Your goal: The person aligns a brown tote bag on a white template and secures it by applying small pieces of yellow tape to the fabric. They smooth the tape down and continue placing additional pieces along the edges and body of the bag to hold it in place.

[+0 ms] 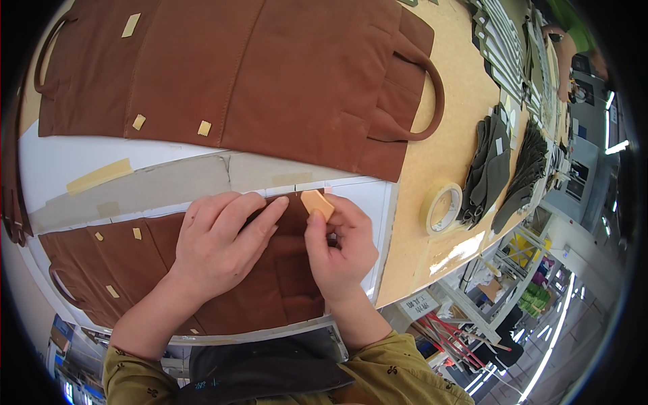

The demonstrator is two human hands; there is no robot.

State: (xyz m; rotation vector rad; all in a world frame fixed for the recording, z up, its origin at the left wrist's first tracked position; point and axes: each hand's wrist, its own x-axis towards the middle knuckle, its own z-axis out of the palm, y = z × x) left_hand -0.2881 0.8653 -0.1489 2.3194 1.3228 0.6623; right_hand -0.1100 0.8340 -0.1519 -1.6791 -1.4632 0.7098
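Note:
In front of me lies a brown leather bag piece with a handle at its left end and small yellow tape bits. My left hand rests on it, palm down, with fingers stretched toward its far edge. Beside those fingertips, at the far right corner, my right hand pinches a small tan block between thumb and fingers. The block looks like an eraser or a bit of foam; its exact kind does not show. It appears at the leather's edge, but I cannot tell whether it touches.
Beyond lies a larger brown leather bag piece with handles. White board with a grey strip shows between. To the right are a tape roll, dark leather pieces and stacked strips. Another person's arm shows far right.

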